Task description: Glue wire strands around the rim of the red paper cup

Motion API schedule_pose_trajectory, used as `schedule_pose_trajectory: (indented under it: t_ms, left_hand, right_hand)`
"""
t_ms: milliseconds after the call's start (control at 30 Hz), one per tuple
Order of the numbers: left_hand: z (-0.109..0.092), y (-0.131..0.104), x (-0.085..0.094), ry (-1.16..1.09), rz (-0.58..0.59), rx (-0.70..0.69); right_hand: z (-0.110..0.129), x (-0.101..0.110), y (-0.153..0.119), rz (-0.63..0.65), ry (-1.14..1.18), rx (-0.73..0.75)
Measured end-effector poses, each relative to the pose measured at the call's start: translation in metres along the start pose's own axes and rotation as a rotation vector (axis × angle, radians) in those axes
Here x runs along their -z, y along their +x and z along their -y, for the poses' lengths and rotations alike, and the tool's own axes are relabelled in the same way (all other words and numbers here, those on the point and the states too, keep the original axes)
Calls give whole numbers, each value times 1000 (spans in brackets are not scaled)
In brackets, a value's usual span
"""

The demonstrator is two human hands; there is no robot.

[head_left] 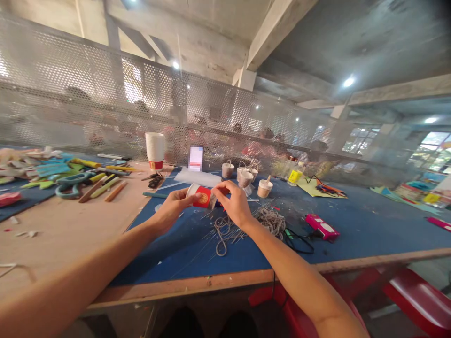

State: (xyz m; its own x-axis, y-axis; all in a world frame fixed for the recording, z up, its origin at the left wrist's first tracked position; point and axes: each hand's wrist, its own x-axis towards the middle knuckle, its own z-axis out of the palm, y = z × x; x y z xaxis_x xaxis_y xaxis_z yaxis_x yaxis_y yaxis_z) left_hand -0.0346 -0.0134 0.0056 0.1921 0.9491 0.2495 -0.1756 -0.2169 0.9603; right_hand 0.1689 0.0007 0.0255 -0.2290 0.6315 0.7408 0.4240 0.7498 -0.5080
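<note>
A red and white paper cup (203, 197) lies sideways in my left hand (172, 206), whose fingers and thumb are closed round its side. At the cup's right end, the fingers of my right hand (235, 206) are pinched together. Something greyish shows at that end, but what the fingertips hold is hidden. Below my right hand, a tangle of grey cord (271, 223) and thin straight strands spread over the blue table cover (169, 258). Behind the hands stand several small cups wrapped in cord, one of them a wrapped cup (245, 178) with a loop handle.
A stack of paper cups (155, 149) and a lit phone (196, 158) stand at the back. Scissors (72, 182) and wooden-handled tools lie left. A pink device (322, 227) with a black cable and a yellow-labelled bottle (295, 175) are right. A perforated screen (211, 108) rises behind.
</note>
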Motion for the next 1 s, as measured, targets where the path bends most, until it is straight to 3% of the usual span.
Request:
schedule_pose_trajectory:
  t_ms: [1000]
  left_hand:
    - [-5,-5,-3,-1,22,17]
  right_hand:
    - [-3,1,2,12,30,-98]
